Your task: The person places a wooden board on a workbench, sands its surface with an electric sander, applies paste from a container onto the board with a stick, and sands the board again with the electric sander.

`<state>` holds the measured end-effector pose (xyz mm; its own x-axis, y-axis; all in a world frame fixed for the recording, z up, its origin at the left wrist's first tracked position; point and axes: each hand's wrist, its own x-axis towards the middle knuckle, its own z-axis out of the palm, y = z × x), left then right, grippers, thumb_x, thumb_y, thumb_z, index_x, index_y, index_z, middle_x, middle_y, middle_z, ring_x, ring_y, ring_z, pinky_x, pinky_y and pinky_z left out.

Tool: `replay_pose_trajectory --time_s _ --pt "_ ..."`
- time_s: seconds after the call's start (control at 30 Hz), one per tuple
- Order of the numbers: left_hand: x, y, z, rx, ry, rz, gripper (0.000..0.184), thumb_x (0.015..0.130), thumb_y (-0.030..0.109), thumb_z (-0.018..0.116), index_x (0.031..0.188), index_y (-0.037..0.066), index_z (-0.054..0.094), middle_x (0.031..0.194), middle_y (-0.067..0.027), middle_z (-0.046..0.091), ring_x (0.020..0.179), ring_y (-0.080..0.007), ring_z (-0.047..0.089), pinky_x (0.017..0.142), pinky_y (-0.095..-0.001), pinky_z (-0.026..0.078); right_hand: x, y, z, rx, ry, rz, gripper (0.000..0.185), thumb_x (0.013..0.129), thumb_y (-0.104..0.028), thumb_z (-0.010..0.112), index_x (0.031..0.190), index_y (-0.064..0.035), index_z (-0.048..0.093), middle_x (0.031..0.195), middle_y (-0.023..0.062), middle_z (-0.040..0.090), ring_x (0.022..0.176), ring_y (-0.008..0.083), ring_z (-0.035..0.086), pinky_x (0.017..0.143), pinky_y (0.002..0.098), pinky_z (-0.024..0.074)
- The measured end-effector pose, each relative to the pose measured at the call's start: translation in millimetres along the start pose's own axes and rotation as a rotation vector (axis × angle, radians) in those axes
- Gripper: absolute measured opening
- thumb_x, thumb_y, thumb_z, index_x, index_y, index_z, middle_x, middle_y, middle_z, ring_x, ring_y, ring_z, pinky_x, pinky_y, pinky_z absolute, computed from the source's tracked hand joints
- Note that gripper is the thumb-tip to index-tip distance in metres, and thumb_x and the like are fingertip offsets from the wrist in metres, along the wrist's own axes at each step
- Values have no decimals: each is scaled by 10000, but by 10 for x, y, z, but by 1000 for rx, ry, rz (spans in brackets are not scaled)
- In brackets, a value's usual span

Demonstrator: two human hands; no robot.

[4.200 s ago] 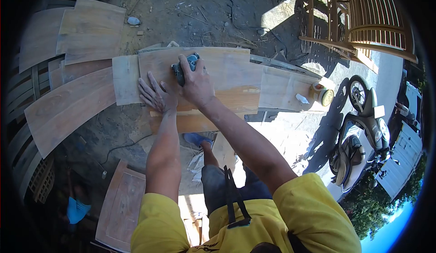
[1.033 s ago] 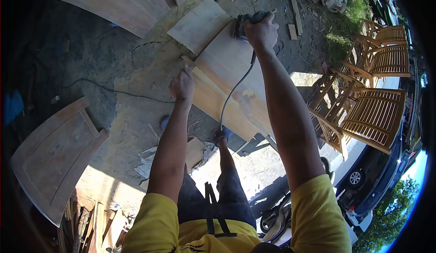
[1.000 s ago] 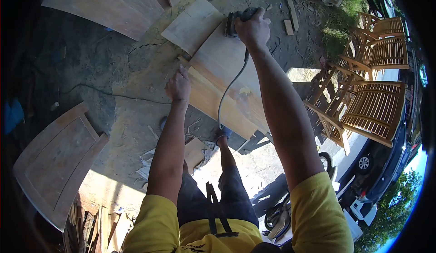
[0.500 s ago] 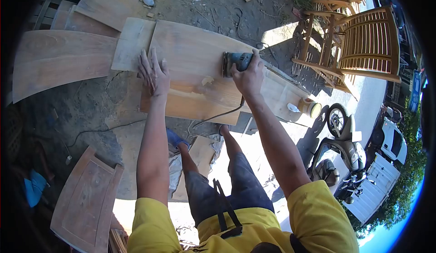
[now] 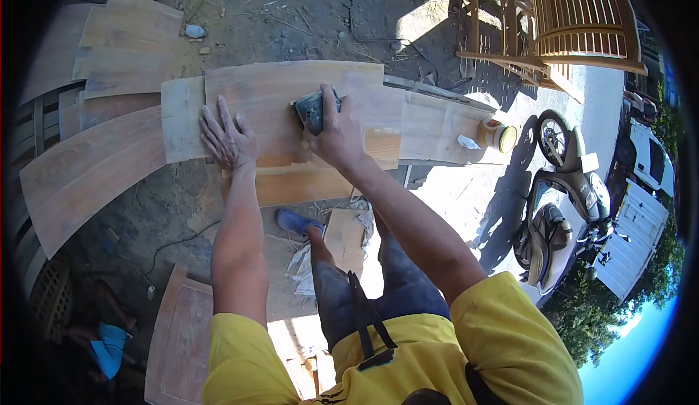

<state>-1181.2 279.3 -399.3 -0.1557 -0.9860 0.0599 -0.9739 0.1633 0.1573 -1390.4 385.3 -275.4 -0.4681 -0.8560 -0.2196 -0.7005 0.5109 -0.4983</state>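
Note:
A curved wooden panel lies across the work surface in front of me. My right hand is wrapped round a dark electric sander, which sits against the middle of the panel's face. My left hand lies with fingers stretched out near the panel's left end, holding no tool. Close by the left fingers is a paler thin board. Below the panel, another wooden board shows its lower edge.
More curved panels are stacked at left. A tub and a white scrap sit on the right end of the bench. Wooden slatted chairs and a motorcycle stand at right. Another person's blue clothing shows lower left.
My right hand has moved the sander leftward along the panel, toward my left hand. The left hand still rests near the panel's left end. The camera view has turned slightly.

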Motion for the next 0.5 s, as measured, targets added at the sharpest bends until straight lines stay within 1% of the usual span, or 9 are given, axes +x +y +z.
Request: replay_pose_trajectory --time_s 0.03,0.1,0.13,0.2,0.27,0.33,0.4,0.43,0.5 --pt "-1 19 -25 2 2 7 652 1079 412 498 1701 307 333 1757 -168 253 1599 -401 269 1270 -616 249 -26 -8 -9 3 14 23 897 841 -305 826 1589 -106 372 1204 291 557 861 518 699 708 583 610" --pt "3 33 -43 -4 -5 26 648 1081 408 492 1700 304 334 1756 -174 253 1598 -402 270 1270 -615 248 -24 14 -16 44 -61 15 996 756 -240 864 1610 -143 362 1249 289 535 864 498 706 728 588 607" --pt "6 28 -45 -2 -9 21 643 1082 404 487 1699 301 336 1754 -180 253 1597 -404 270 1270 -614 247 -13 114 -35 48 -55 26 996 756 -240 864 1610 -143 362 1249 289 535 864 498 706 728 588 607" --pt "3 23 -26 0 -4 36 645 1081 395 484 1700 293 336 1752 -191 251 1593 -409 274 1268 -615 240 -4 446 -170 28 90 199 971 781 -281 856 1607 -139 365 1248 301 540 853 513 702 745 595 606" --pt "9 18 -14 -20 -1 28 641 1082 385 476 1699 276 339 1748 -204 250 1589 -415 279 1267 -619 232 31 856 -352 -1 253 281 925 808 -319 846 1591 -141 385 1234 309 562 895 523 697 793 596 599" --pt "5 26 -35 -12 -5 35 640 1083 382 471 1699 267 337 1745 -210 249 1588 -421 277 1264 -622 233 50 1260 -554 -79 362 370 892 823 -329 841 1569 -111 404 1210 309 589 945 520 693 839 589 589" --pt "13 23 -25 -6 -7 30 640 1084 379 466 1698 259 336 1743 -215 247 1586 -427 275 1261 -626 235 53 1593 -630 -153 457 444 896 819 -326 845 1559 -77 406 1205 304 604 982 504 692 869 590 576" --pt "6 20 -16 3 -9 30 640 1084 379 463 1698 255 333 1742 -217 246 1587 -431 271 1259 -628 236 41 1609 -612 -150 453 447 896 819 -326 845 1559 -77 406 1205 304 604 982 504 692 869 590 576" --pt "10 25 -21 -3 -9 39 645 1082 376 459 1700 251 325 1742 -219 239 1590 -438 259 1255 -633 239 3 1601 -582 -206 492 348 912 815 -324 848 1559 -51 398 1195 297 605 971 494 697 842 582 585"
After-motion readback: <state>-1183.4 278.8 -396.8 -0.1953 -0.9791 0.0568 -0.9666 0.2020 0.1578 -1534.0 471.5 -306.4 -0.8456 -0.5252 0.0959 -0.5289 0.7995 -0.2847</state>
